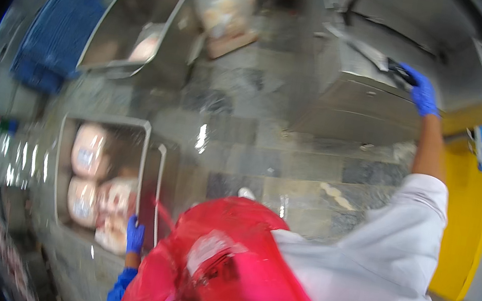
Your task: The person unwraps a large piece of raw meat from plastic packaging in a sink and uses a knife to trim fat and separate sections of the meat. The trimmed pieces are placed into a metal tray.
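Note:
My right hand (pixel 422 93), in a blue glove, is stretched far out to the right. Its fingers close round the black handle of a knife (pixel 365 49), whose long pale blade points left over a stainless steel workstation (pixel 347 104). Low on the left, my left hand (pixel 135 236), also blue-gloved, is closed at the near right side of a metal tub (pixel 145 155). The fingers seem to grip its rim; the view is blurred there. Inside the tub lie several pale, plastic-wrapped packs of meat (pixel 90 150).
A second metal tub (pixel 92 44) with a pale pack stands farther left, beside stacked blue crates (pixel 53 29). A clear bin (pixel 227 14) with pale contents is at the back. A yellow panel (pixel 463 227) borders the right wall. The tiled floor (pixel 243 132) looks wet.

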Demonstrator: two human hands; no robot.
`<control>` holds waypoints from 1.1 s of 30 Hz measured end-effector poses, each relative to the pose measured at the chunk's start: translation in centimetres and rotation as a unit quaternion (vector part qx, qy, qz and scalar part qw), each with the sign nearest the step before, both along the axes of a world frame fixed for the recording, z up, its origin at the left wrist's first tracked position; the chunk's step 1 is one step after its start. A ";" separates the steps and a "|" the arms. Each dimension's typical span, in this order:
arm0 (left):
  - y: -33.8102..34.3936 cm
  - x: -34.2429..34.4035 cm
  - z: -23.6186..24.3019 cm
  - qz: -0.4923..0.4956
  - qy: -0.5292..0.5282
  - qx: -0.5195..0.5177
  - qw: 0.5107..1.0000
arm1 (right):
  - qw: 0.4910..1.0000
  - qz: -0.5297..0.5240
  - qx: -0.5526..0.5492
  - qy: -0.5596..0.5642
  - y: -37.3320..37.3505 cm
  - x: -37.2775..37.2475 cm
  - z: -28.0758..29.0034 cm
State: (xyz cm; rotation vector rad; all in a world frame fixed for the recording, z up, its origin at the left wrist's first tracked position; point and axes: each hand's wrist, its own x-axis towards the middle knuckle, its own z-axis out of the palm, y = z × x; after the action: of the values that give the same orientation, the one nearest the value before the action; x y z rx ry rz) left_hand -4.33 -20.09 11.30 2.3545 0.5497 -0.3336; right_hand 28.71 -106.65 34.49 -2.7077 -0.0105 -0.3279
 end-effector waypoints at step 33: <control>8.3 -1.9 -5.3 0.179 0.223 0.126 0.950 | 0.993 0.073 0.094 0.007 43.5 -2.7 -10.6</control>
State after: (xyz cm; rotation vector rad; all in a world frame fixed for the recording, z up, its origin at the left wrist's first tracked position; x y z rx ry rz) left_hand -6.26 -11.84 5.95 2.3559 1.2821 -0.6636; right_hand 26.04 -63.19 23.93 -2.5061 -0.1635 -0.2529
